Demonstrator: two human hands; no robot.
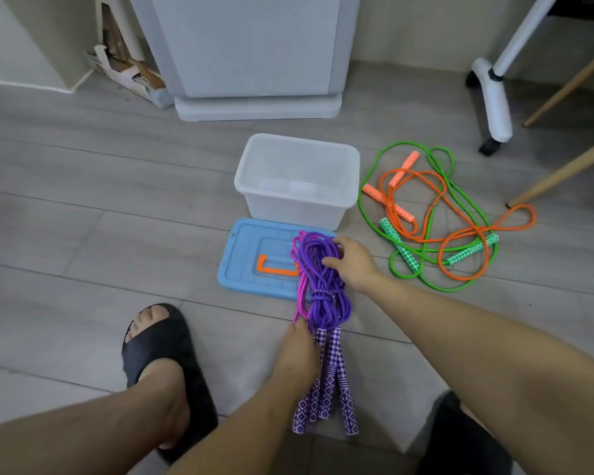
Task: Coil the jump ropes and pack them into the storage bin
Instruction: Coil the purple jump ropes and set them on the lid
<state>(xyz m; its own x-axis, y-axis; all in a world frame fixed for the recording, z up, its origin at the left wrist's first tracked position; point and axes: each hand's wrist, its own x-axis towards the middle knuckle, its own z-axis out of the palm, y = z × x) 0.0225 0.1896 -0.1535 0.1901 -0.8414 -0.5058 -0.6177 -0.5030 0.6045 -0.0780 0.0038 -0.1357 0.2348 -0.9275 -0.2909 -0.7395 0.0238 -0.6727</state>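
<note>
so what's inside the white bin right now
Nothing visible: the white bin looks empty, its bare floor showing. The near wall hides a strip of that floor. The purple rope bundle lies outside, over the blue lid.

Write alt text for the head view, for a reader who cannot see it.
Both hands hold a coiled purple jump rope bundle over a blue lid on the floor, the right hand at the loops and the left hand at the patterned handles. Behind stands an open white storage bin, with loose green and orange ropes tangled to its right.
</note>
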